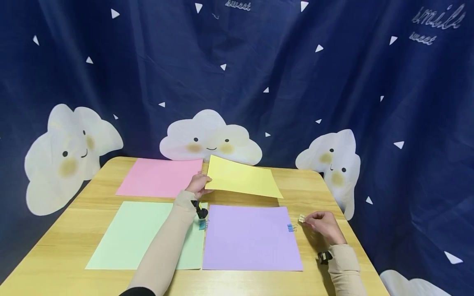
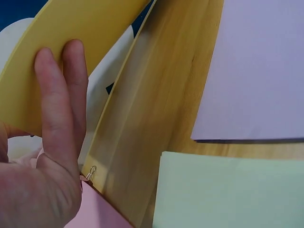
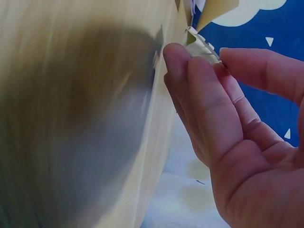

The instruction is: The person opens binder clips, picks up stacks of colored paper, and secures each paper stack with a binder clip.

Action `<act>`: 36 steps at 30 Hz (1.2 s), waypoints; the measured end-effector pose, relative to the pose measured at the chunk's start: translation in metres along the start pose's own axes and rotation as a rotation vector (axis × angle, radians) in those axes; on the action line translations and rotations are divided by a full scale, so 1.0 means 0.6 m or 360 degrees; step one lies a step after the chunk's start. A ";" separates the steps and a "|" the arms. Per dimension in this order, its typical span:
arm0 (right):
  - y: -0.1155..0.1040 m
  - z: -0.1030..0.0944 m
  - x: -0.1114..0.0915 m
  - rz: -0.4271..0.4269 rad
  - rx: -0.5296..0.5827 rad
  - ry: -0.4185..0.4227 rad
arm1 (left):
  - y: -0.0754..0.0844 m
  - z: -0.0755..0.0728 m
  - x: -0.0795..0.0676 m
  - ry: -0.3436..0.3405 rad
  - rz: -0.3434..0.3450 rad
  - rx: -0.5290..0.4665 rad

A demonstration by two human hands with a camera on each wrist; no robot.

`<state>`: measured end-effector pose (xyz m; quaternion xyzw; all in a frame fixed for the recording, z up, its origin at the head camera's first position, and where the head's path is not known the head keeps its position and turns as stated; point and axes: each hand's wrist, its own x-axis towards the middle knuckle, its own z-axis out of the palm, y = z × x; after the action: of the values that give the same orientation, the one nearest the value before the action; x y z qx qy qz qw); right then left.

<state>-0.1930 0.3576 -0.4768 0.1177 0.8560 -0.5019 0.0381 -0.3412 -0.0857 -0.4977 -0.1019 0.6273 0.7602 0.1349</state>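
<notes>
My left hand (image 1: 198, 186) holds a stack of yellow paper (image 1: 242, 176) by its left edge, thumb on top and fingers beneath. The stack is raised off the table and bows slightly. In the left wrist view two fingers (image 2: 57, 104) lie against its underside. To the right of the purple paper (image 1: 252, 238), my right hand (image 1: 324, 224) pinches a small pale yellow binder clip (image 1: 301, 218) between thumb and fingertips. The right wrist view shows the clip (image 3: 203, 49) held above the tabletop, its mouth pointing away from the palm.
Pink paper (image 1: 159, 177) lies at the back left with a pink clip (image 2: 88, 178) on its edge. Green paper (image 1: 126, 234) at the front left bears a blue clip (image 1: 202, 225); another blue clip (image 1: 290, 228) grips the purple paper. A dark blue curtain (image 1: 237, 90) hangs behind the table.
</notes>
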 end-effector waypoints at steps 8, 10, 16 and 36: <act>-0.005 0.006 0.002 -0.0011 0.0081 -0.0007 | 0.002 -0.008 -0.005 -0.0016 0.0056 -0.0041; -0.006 0.006 0.003 -0.0020 0.0065 -0.0004 | 0.004 -0.008 -0.006 -0.0017 0.0064 -0.0066; -0.007 0.007 0.004 -0.0024 0.0025 0.0039 | 0.009 -0.009 -0.015 -0.0008 0.0058 -0.0042; -0.032 0.022 0.012 -0.0040 0.0467 0.0057 | 0.008 -0.044 -0.045 -0.0050 0.0118 -0.0032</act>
<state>-0.2054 0.3381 -0.4683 0.1202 0.7755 -0.6198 -0.0009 -0.3178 -0.1142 -0.4898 -0.0681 0.6208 0.7725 0.1154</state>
